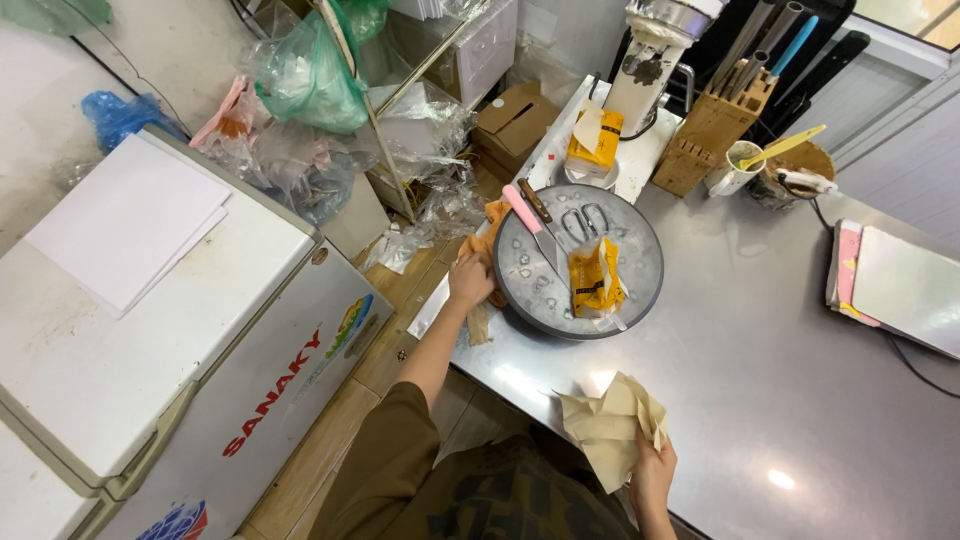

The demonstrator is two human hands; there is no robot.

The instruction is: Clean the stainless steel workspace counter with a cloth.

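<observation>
My left hand (pixel 470 280) rests at the left rim of a round grey metal tray (pixel 640 225) on the steel counter, fingers curled against an orange cloth (pixel 484 243) under it. In the tray lie a pink-handled knife (pixel 522 210), a brown-handled knife (pixel 536 201), scissors (pixel 582 222) and an opened yellow packet (pixel 596 280). My right hand (pixel 652 472) grips a crumpled beige cloth (pixel 610 425) at the counter's near edge.
A wooden knife block (pixel 712 130), a white cup (pixel 732 172) and a round container with a yellow spatula (pixel 795 162) stand at the back. A yellow box (pixel 594 145) sits behind the tray. A white chest freezer (pixel 150 330) is on the left. Notebooks (pixel 895 285) lie right.
</observation>
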